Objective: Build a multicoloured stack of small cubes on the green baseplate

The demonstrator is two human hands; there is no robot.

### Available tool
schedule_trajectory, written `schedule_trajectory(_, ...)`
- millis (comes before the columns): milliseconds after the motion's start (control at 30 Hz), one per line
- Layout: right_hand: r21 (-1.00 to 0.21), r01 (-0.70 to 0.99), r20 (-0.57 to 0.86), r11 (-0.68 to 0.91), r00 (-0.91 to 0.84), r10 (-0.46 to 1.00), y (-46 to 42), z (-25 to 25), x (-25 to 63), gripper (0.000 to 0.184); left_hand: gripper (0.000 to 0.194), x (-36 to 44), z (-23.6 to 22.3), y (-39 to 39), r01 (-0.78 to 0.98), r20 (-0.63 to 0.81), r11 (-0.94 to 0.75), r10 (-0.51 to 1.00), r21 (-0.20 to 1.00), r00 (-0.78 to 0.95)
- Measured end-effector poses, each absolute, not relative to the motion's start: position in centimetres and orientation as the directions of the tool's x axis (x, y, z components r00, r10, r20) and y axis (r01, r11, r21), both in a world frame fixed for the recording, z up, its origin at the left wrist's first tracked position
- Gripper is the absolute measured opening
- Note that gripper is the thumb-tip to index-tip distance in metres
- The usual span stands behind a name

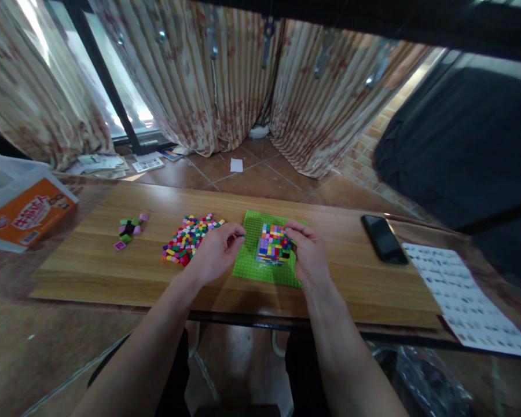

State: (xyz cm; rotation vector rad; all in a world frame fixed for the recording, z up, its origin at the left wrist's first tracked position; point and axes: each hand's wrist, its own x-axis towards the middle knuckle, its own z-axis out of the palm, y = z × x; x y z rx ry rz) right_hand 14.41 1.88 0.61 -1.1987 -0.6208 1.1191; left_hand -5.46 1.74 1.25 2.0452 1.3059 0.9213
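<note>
A block of many-coloured toy bricks [272, 243] stands on a green studded baseplate [248, 263]. My right hand [307, 246] is at its right side, with thumb and fingers closed against the block's edge. Left of the block, over the baseplate's left edge, my left hand [219, 249] pinches a small dark brick [242, 236], greenish in colour. Beside that hand lies a pile of loose small bricks [191, 234] in mixed colours, partly hidden by the hand.
Farther left on the wooden board lie several pink, green and black bricks [129, 229]. A clear plastic box with an orange label [30, 214] stands at the far left. To the right are a black phone [384, 239] and a printed sheet [464, 295].
</note>
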Motion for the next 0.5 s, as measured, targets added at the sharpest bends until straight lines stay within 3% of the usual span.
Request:
schedule_trajectory(167,-0.935,-0.354,-0.168,-0.022,0.388,0.906,2.0,0.5,14.3,0.020,0.016,-3.7,2.1,1.1,0.367,0.283,-0.375,0.917,0.851,0.282)
schedule_trajectory(500,-0.941,-0.337,-0.154,-0.013,0.397,0.905,2.1,0.2,14.2,0.021,0.016,-1.9,1.7,1.2,0.316,0.351,-0.429,0.895,0.846,0.275)
